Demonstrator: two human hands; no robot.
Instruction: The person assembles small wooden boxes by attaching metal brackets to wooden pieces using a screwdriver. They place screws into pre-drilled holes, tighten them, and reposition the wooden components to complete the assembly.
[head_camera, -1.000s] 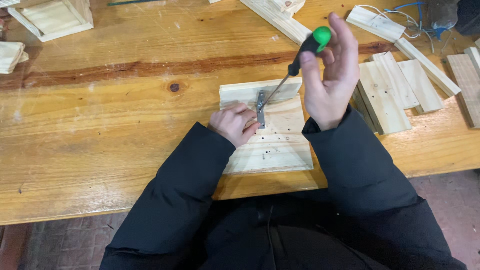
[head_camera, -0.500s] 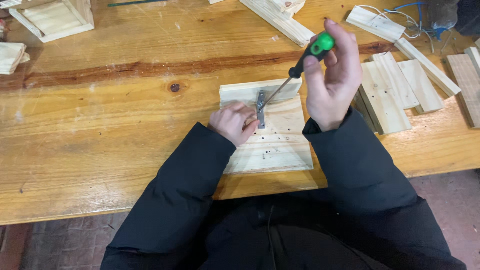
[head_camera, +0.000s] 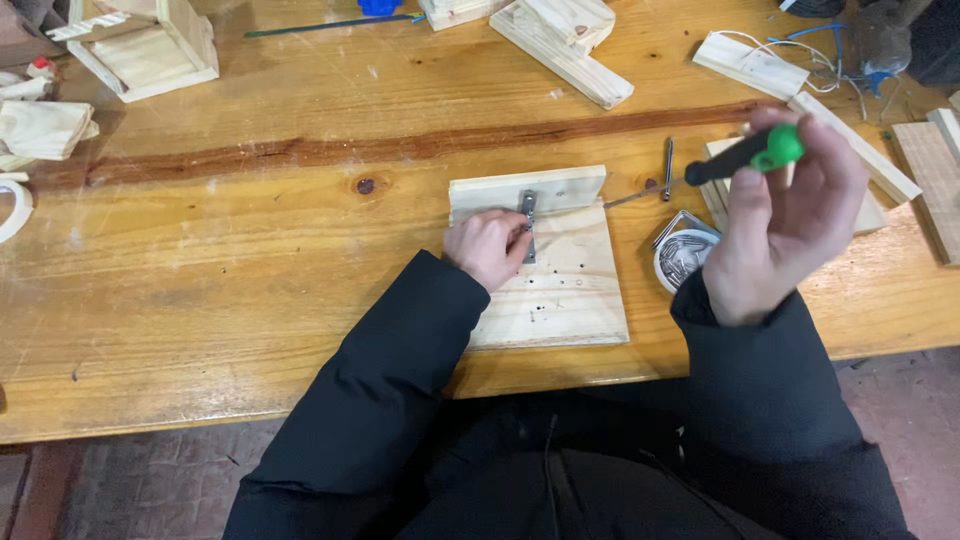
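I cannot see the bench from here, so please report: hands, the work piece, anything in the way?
Left hand pinning metal bracket on wooden board. Right hand holding green-handled screwdriver, raised off the board. Nothing blocking the bracket.

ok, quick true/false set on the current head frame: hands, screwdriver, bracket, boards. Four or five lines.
1. The right hand holds a screwdriver with a green-capped handle. True.
2. The screwdriver tip sits on the metal bracket. False: the tip is off to the right of the wooden board, above the table.
3. The left hand rests on the board beside the bracket. True.
4. The bracket lies on the bare table. False: it sits on the board, reaching up onto its raised back piece.
5. A round tin lies right of the board. True.
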